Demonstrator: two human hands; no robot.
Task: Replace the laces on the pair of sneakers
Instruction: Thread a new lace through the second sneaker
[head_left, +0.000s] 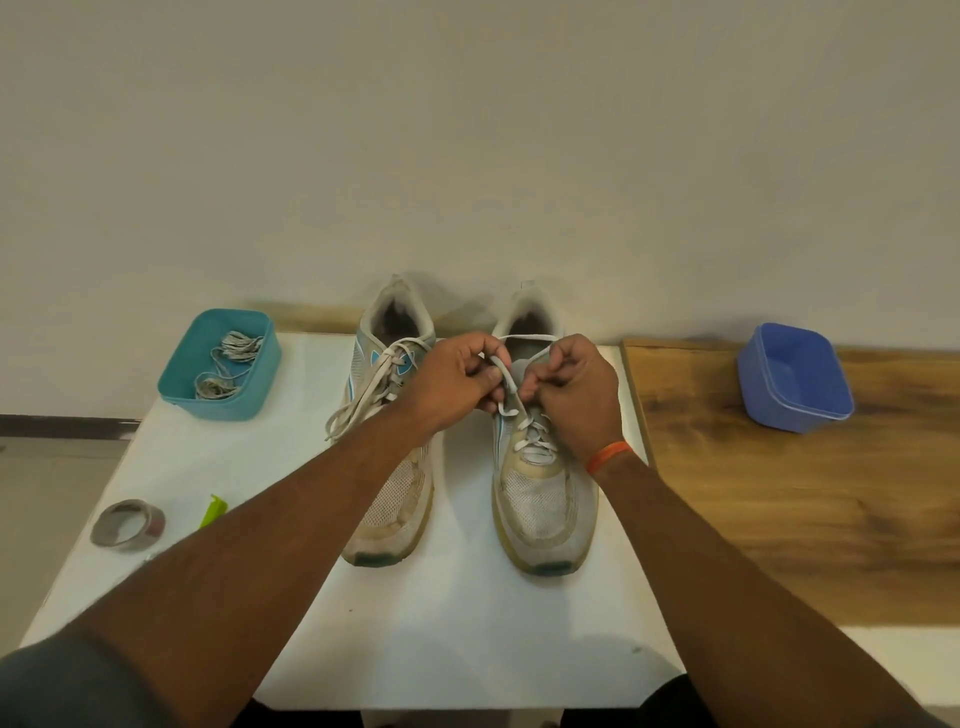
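Head view: the step in hand appears to be tying off the white lace (511, 387) on the right sneaker (543, 488), whose eyelets are already threaded up to the top. The left hand (452, 382) has its fingers curled, pinching a loop of this lace between thumb and forefinger. The right hand (571, 387) is likewise curled, gripping the other strand just beside it. The lace runs between the two sets of fingers, directly above the tongue, and both hands sit close together over the upper eyelets. The left sneaker (389, 457) stands just beside it on the white table (467, 623), laced, with its ends lying loose over the side. Grey laces, probably the old ones, lie in the teal tub (179, 374); the blue tub (753, 384) holds nothing visible. The next move probably calls for passing one loop around the other and drawing both apart evenly, keeping tension so the knot seats against the tongue.
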